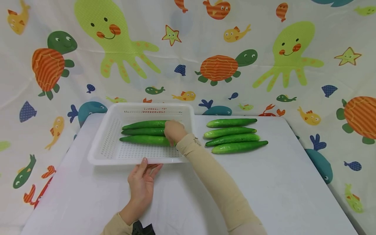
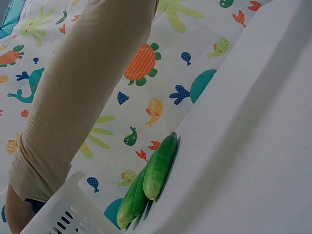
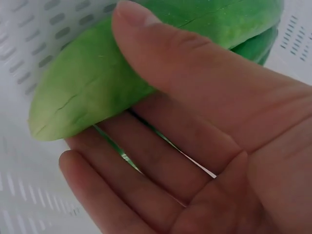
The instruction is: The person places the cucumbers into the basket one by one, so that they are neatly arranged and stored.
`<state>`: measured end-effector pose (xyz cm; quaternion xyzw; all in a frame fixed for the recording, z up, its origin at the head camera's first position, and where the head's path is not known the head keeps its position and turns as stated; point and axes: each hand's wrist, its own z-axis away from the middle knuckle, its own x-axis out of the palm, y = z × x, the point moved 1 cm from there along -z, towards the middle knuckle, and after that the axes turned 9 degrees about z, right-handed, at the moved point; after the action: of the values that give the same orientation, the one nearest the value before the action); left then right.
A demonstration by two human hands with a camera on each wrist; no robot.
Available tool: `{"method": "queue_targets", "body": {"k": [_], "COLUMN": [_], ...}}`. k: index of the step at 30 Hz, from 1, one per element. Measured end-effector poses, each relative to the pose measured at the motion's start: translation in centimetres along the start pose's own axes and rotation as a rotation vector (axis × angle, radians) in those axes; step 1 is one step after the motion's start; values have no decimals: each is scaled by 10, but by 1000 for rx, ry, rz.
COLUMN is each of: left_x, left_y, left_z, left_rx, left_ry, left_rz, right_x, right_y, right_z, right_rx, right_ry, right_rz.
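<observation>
A white plastic basket [image 1: 113, 161] with slotted walls holds three green cucumbers lying side by side. My left hand [image 1: 142, 186] grips its front rim, thumb on top and fingers underneath. Reaching into the basket, my right hand [image 1: 174, 131] is at the right ends of these cucumbers. In the right wrist view, that thumb lies over the nearest cucumber [image 3: 73, 95] and the fingers pass beneath it. This cucumber is the front one [image 1: 144, 140]; behind it lie the middle cucumber [image 1: 142, 132] and the back cucumber [image 1: 144, 124], their right ends hidden by the hand.
Several more cucumbers [image 1: 236, 140] lie in a loose row on the white-covered table [image 1: 279, 189], right of the basket. Behind the table hangs a cloth [image 1: 176, 65] printed with sea animals. My right sleeve [image 1: 217, 186] crosses over the basket's front right corner.
</observation>
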<state>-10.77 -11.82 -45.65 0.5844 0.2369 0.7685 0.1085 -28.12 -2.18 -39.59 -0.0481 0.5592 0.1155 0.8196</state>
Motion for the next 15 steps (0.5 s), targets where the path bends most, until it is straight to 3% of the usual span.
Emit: {"method": "queue_targets", "body": {"k": [10,15], "left_x": [1,0], "left_y": [-2,-1], "left_z": [-1,-1], "left_rx": [3,-16], "left_ry": [20,30], "left_rz": [-15,24], "right_x": [0,-13], "right_y": [8,16], "right_z": [4,13], "right_rx": [-6,-31], "right_ry": [26,77], "right_rz": [-31,-57]}}
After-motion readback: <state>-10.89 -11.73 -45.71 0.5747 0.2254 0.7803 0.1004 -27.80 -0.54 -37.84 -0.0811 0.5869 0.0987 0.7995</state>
